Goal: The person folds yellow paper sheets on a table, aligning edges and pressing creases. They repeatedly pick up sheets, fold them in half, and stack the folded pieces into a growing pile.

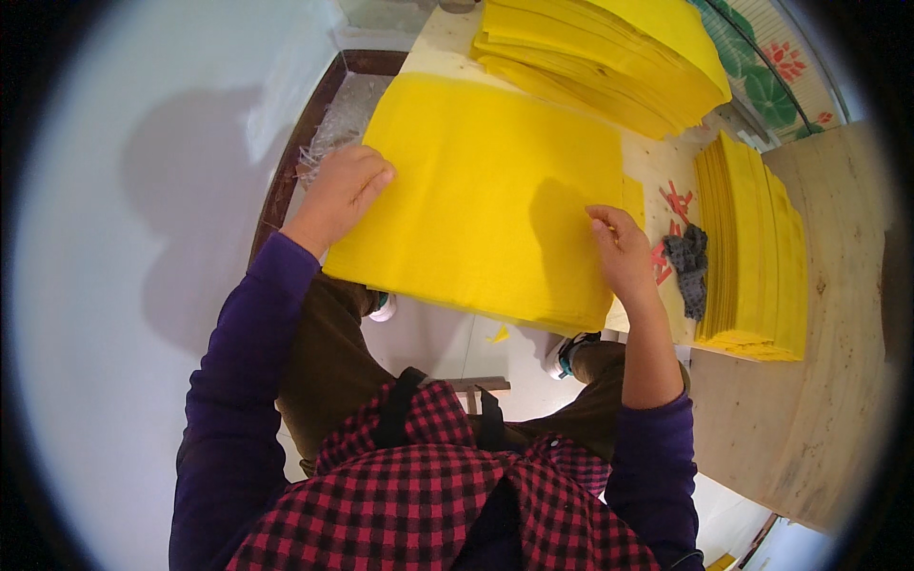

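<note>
A wide yellow cloth sheet (476, 200) lies in front of me on the pale wooden table, its near edge reaching out over my knees. My left hand (345, 195) is closed at the sheet's left edge, fingers curled and thumb pressed against them on the cloth. At the right edge, my right hand (624, 252) has its fingers bent toward the thumb in a pinch on the cloth. The undersides of both grips are hidden. A darker shadow falls on the sheet beside the right hand.
A tall stack of folded yellow cloth (600, 62) stands at the far side. Another yellow stack (752, 247) is on the right, beside a dark grey rag (687, 262) and red strips (677, 201). Clear plastic scraps (347, 119) lie left of the table, near the white wall (124, 285).
</note>
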{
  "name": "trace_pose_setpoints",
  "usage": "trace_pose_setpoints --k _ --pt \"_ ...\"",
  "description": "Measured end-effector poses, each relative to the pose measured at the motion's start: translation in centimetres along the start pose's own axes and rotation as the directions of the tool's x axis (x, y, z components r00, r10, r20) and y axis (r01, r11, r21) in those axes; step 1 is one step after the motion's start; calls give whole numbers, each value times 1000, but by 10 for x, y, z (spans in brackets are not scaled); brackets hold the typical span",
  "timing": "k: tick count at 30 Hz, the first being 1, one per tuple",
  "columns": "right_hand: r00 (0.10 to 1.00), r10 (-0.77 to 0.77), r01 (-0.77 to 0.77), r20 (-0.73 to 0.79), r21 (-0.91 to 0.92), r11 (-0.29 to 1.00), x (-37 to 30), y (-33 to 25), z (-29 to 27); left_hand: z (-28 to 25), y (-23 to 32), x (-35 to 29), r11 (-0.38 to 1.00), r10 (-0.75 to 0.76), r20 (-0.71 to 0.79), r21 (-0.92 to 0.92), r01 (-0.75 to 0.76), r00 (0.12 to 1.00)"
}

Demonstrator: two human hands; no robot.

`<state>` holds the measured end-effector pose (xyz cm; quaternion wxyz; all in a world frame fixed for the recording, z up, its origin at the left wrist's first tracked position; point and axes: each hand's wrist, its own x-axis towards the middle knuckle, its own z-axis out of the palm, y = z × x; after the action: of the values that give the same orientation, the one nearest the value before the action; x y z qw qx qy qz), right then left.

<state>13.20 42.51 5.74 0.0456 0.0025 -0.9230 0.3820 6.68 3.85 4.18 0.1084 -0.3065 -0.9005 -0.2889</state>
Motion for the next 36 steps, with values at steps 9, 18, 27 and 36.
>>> trace_pose_setpoints --k 9,18,27,36 --pt "996 -88 89 -29 41 995 1 1 5 2 1 -1 999 33 -9 6 -33 999" --pt "998 -65 65 8 76 995 -9 -10 2 -4 2 -5 999 -5 54 44 3 999" --pt "997 -65 71 -37 218 973 -14 -3 19 -2 3 -5 997 -61 56 54 58 997" --pt "996 -77 81 -51 75 994 -20 -6 4 -10 6 -7 998 -48 2 34 48 999"
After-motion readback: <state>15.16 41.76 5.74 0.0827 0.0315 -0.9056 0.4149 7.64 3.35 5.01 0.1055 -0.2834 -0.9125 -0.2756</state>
